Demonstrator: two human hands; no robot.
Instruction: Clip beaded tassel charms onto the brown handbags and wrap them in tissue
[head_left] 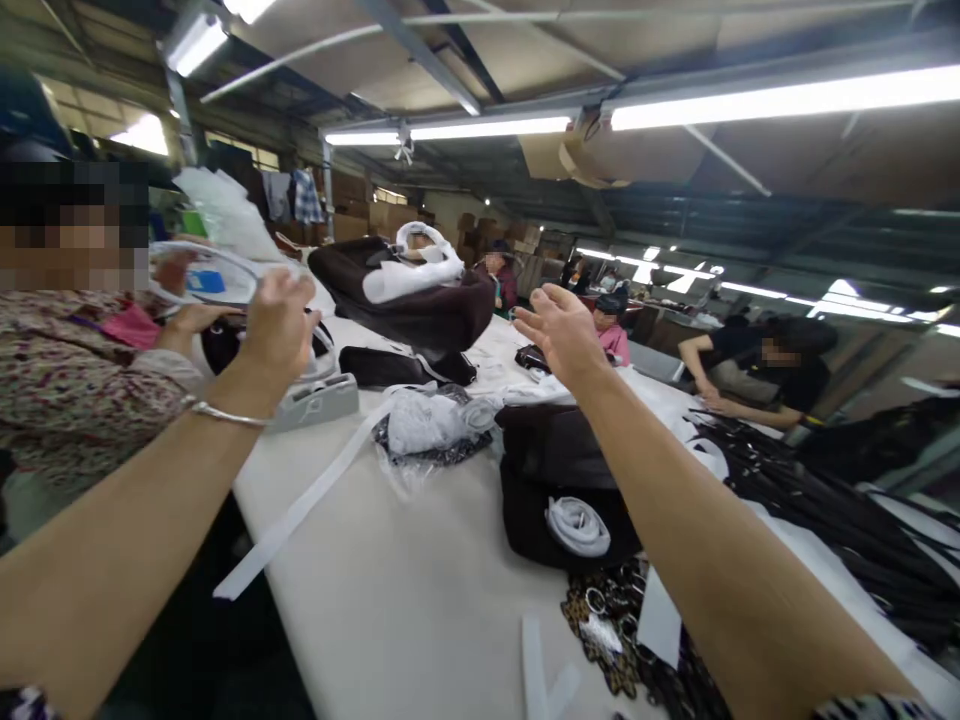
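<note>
Long tube lights (780,100) hang under the roof of a big workshop, with boxes (390,217) and shirts (307,195) at the back. Your pale surface (390,600) runs away from you, bare in its near middle and crowded along the right. The brown bag (405,300), its handle (416,275) wrapped in white, is tilted over the far part, between and beyond your hands; you cannot tell what bears its weight. Your left hand (281,325) is wide, its fingers partly bent, near the bag's left end. Your right hand (562,330) is wide too, fingers spread, just beside the other end. Past your left wrist are a grey block (315,403) and a co-worker (75,400) in a patterned top. A white strip (300,504) slants over the surface's left edge, beside a plastic-wrapped bundle (431,425). Your right forearm blocks part of the black bag (559,450), which bears a white roll (579,527), and of the heap of rings (592,610). Beyond it, black straps (840,520) lie near a co-worker in black (765,370).
</note>
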